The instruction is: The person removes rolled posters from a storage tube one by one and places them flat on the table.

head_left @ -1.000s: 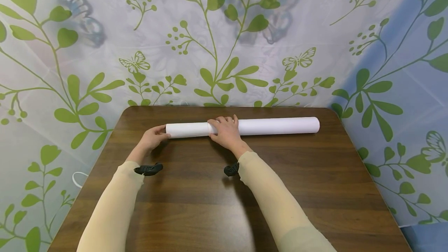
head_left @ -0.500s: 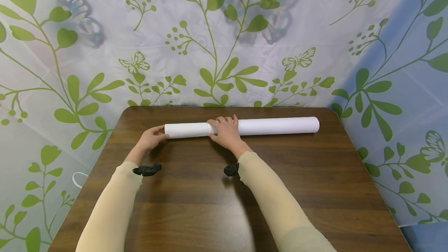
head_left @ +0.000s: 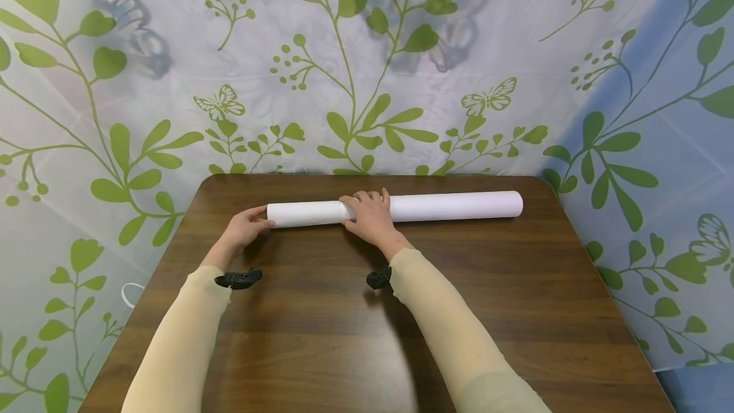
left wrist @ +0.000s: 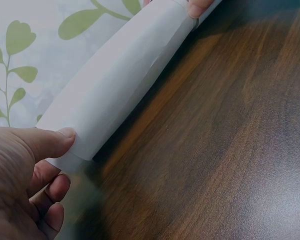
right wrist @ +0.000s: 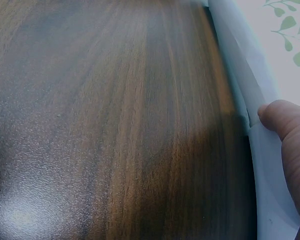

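A long white roll (head_left: pixel 453 207) lies across the far part of the table. Its left section (head_left: pixel 306 213) is a slightly narrower tube, with a seam beside the right hand. My left hand (head_left: pixel 243 228) pinches the left end; in the left wrist view the thumb of that hand (left wrist: pixel 20 175) lies on top of the white tube (left wrist: pixel 110 85), with fingers below the rim. My right hand (head_left: pixel 371 217) grips the roll over the seam; in the right wrist view the right hand's (right wrist: pixel 292 145) thumb presses the white roll (right wrist: pixel 275 195) at the seam.
The brown wooden table (head_left: pixel 321 336) extends toward me. Behind it hangs a white curtain (head_left: pixel 258 69) with green leaves and butterflies. A white cable loop (head_left: pixel 127 295) shows at the table's left edge. Black bands are on both wrists.
The left hand has moved slightly left together with the roll's left end, so the left section shows a little longer. The right hand has stayed in place.
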`<state>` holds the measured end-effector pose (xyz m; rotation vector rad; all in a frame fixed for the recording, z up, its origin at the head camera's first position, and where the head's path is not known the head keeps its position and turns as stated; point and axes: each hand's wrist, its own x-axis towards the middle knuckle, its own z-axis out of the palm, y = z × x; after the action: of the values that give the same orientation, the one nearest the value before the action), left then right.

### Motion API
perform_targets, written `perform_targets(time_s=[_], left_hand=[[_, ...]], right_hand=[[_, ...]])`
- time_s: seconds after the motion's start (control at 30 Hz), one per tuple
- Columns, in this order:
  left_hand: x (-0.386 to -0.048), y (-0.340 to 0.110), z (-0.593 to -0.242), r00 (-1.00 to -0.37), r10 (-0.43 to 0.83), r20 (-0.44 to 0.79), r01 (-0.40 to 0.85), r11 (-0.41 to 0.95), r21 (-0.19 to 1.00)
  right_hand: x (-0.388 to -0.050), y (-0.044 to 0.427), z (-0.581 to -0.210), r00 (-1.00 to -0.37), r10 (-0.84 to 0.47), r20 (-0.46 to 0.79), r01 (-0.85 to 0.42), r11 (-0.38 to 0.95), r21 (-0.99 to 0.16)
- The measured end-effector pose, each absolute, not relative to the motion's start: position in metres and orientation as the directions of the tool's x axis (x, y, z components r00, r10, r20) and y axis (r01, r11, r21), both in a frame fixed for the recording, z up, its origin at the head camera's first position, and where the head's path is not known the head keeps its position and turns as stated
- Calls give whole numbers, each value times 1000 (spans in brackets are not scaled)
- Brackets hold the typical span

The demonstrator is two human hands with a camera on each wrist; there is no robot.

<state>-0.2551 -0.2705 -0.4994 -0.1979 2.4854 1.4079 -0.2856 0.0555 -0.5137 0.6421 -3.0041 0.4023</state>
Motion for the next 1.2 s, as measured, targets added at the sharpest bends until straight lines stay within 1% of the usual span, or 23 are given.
perform_targets(time_s=[0.57, 1.2], left_hand=[[-256, -275, -499, -948, 11, -318, -267, 518, 813], [-254, -280, -501, -952, 3, -306, -261, 511, 819]], right_hand=[[-286, 56, -512, -912, -400, 93, -410, 880, -241], [-287, 56, -515, -910, -404, 92, -414, 880, -233]])
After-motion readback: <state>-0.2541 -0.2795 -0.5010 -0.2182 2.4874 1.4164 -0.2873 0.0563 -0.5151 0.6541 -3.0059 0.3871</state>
